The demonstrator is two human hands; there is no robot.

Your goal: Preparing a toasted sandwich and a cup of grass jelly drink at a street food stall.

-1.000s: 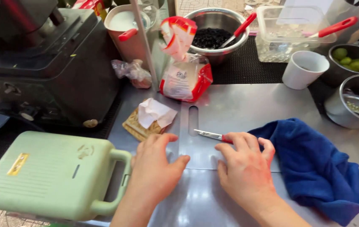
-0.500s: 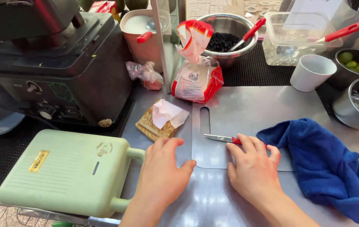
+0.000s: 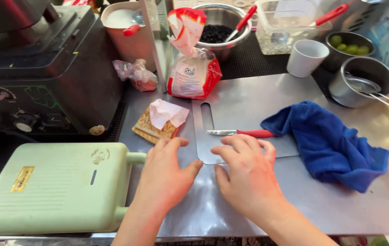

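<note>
Left hand (image 3: 167, 171): flat, palm down, fingers spread on the steel counter (image 3: 267, 91). It grips nothing. Its fingertips lie just short of the toasted sandwich (image 3: 151, 130), which sits directly ahead of them with a crumpled pink paper (image 3: 167, 113) on top. To the outer side of this hand, the handle of the pale green sandwich press (image 3: 53, 187) lies close to the wrist.

Right hand (image 3: 247, 175): open, fingers loosely spread, resting on the near edge of the flat metal cutting board (image 3: 244, 109). It holds nothing. The red-handled knife (image 3: 242, 133) lies on the board just beyond the fingertips, blade pointing toward the left hand's side; whether a fingertip touches the handle cannot be determined from this view.

To the outer side of the right hand, a blue cloth (image 3: 326, 139) lies bunched on the counter, its edge over the end of the knife handle.

Farther ahead of both hands: a red and white bread bag (image 3: 193, 75), a steel bowl of dark contents (image 3: 221, 29), and a white cup (image 3: 306, 57).
</note>
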